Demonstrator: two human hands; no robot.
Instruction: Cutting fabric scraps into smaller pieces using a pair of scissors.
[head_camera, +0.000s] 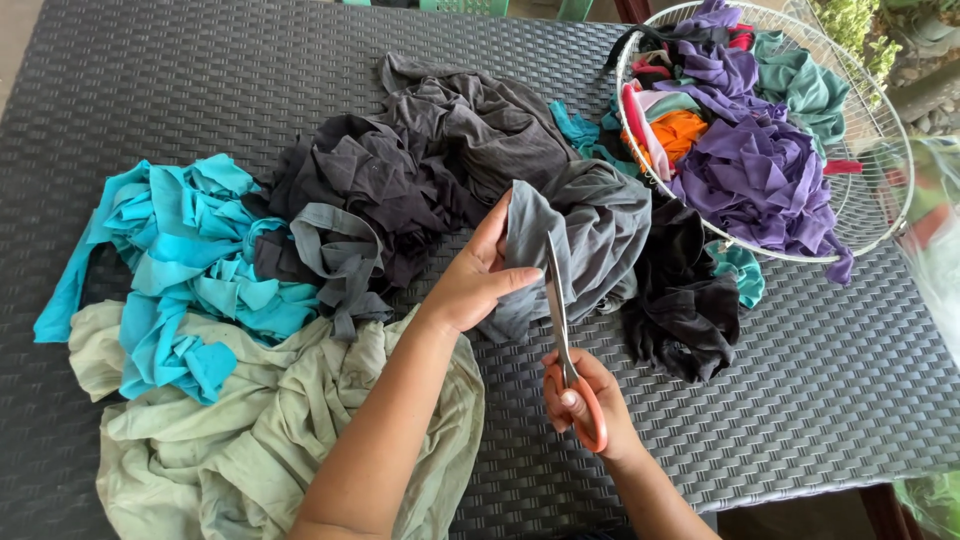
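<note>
Near the table's (840, 380) front edge, left hand (478, 280) pinches grey cloth (585, 235) taut and upright so the scissors (560, 320), gripped by right hand (590, 405) through orange handles, meet a firm edge.

Soft, even daylight fills the scene, bright but without harsh glare. Shadows under the cloth heaps on the woven worktop (830, 390) are faint and short. Focus is sharp centrally; the worktop's far-right edge smears into blur and wide-angle stretch.
</note>
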